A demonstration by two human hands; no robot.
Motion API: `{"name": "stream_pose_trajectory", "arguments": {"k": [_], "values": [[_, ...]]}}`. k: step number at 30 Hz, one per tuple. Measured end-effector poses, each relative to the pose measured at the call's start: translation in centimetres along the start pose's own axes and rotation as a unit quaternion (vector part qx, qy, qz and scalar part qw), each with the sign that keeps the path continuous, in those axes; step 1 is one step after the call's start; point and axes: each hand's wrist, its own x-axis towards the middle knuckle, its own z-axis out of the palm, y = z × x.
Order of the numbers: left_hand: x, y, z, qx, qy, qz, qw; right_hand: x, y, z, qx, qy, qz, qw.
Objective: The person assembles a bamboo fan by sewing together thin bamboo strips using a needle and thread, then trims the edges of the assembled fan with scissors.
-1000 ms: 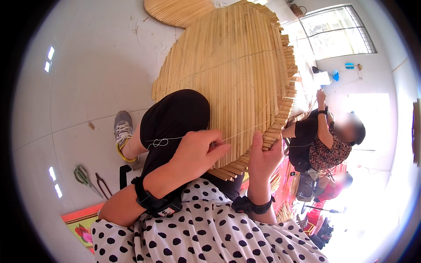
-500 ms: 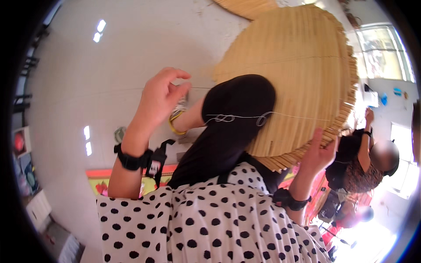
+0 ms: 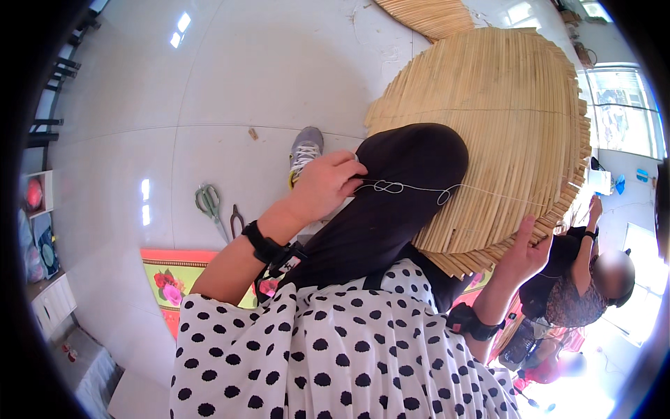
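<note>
Round stalk mat (image 3: 502, 84) at two o'clock

A black-clad knee (image 3: 419, 153) overlaps its eight o'clock edge. The right hand (image 3: 523, 257) — at the mat's five o'clock — clamps its rim, thumb uppermost. The left hand (image 3: 324, 186), beyond the knee, bends its fingers beside looped thread (image 3: 421, 188); whether they grip it, I cannot tell.

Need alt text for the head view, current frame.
A person's right hand holds the rim of a round, pale tan mat of thin stalks, while the left hand is at a thin, white, looped thread stretching over a black-clothed knee onto the mat. Green-handled metal scissors lie on the pale tiled floor.
</note>
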Motion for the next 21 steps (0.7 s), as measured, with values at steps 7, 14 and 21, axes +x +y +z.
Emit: {"name": "stream_pose_trajectory", "arguments": {"k": [7, 14, 21], "values": [[1.1, 0.0, 0.1, 0.089, 0.01, 0.049, 0.995, 0.0, 0.7, 0.0, -0.122, 0.013, -0.056, 0.991], [3.7, 3.9, -2.7, 0.262, -0.033, 0.124, 0.956, -0.1, -2.1, 0.4, -0.048, -0.022, 0.022, 0.998], [5.3, 4.8, -1.4, 0.162, 0.013, 0.121, 0.979, -0.4, -2.1, 0.4, -0.077, -0.001, 0.018, 0.997]]}}
